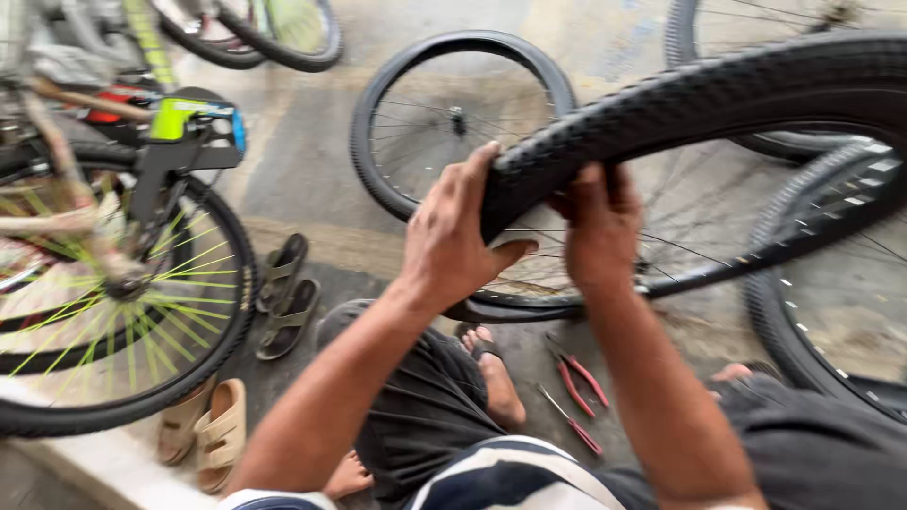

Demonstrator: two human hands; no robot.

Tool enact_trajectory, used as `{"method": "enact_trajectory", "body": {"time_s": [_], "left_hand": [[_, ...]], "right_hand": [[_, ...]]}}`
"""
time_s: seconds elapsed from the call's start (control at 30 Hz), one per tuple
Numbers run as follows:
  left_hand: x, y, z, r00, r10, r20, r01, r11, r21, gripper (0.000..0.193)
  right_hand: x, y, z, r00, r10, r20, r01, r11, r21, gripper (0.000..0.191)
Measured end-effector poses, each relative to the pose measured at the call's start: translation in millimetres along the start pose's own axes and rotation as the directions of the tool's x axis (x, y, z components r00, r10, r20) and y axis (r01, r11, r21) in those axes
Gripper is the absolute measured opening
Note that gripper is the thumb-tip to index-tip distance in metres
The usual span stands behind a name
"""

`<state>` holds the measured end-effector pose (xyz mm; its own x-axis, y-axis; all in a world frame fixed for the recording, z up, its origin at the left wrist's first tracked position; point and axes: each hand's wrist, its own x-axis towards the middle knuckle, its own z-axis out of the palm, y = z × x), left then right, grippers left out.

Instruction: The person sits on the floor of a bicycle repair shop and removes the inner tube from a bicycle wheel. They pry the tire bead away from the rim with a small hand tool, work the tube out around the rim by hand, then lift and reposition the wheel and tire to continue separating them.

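The tyre (680, 104) is held up over the wheel rim (605, 293) above the lap; it is clasped at its edge by the left hand (453, 236), and gripped from behind by the right hand (600, 227); seating appears underway; even pressing along the rim seems needed.

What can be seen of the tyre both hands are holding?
The black knobby tyre looks like rubber with a fine block tread. It arcs from the hands toward the upper right, lifted partly off its spoked wheel rim. The left hand and the right hand each clasp its near edge side by side.
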<state>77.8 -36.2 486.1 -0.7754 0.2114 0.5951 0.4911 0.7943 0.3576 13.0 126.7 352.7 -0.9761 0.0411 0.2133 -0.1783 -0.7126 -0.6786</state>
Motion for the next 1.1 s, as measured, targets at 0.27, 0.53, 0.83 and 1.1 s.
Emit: {"method": "enact_trajectory", "body": {"time_s": [0.27,0.53,0.83,1.1], "left_hand": [[15.7,-53.5,11.8,0.995,-0.059,0.075,0.061,0.998,-0.013,0.074],[17.3,-73.1,-2.9,0.993,-0.024,0.120,0.031,0.998,-0.057,0.074],[18.7,-80.2,5.9,0.994,-0.016,0.108,0.024,0.997,-0.069,0.071],[24.2,-73.9,12.7,0.993,0.013,0.119,-0.003,0.996,-0.085,0.070]], "right_hand": [[-37.1,9.5,26.4,0.940,-0.335,0.063,0.333,0.864,-0.378,0.048],[-67.1,75.8,7.1,0.868,0.165,0.468,0.053,0.907,-0.418,0.059],[-44.3,87.6,-15.6,0.661,0.624,0.417,-0.520,0.781,-0.346,0.091],[-25.9,106.4,-35.7,0.297,0.615,0.731,-0.508,0.749,-0.424,0.115]]}}
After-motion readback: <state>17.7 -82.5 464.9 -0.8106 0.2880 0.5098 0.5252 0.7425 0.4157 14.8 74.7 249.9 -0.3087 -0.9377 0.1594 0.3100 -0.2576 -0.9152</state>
